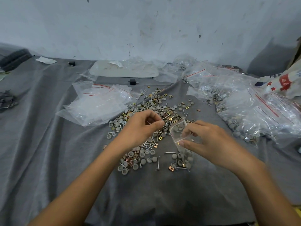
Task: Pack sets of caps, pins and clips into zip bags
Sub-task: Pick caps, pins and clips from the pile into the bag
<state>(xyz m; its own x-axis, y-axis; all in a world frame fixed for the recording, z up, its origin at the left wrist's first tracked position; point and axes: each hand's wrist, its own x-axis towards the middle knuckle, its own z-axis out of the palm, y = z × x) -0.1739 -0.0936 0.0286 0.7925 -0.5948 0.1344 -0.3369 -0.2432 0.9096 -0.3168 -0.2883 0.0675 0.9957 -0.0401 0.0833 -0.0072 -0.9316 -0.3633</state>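
- Head view: left hand (143, 126) has its fingers curled, thumb meeting fingertip, over a loose pile of grey round caps, metal pins and brass square clips (162, 108); whether the pinch holds anything is unreadable.
- Right hand (211, 141) pinches one small clear zip bag (178, 132), held over the pile and blurred.
- Pile pieces overlap and are uncountable.

The pile of caps, pins and clips (151, 111) lies on the cloth (48, 144) at the centre of the frame, and your left hand (140, 126) hovers over its middle. Just right of it, your right hand (210, 139) pinches a small zip bag (178, 131) above the pile's right edge. The empty bags (97, 105) lie left of the pile (overlapping one another), the filled bags (252, 111) are heaped at the right, and the wall (146, 22) stands behind it all.
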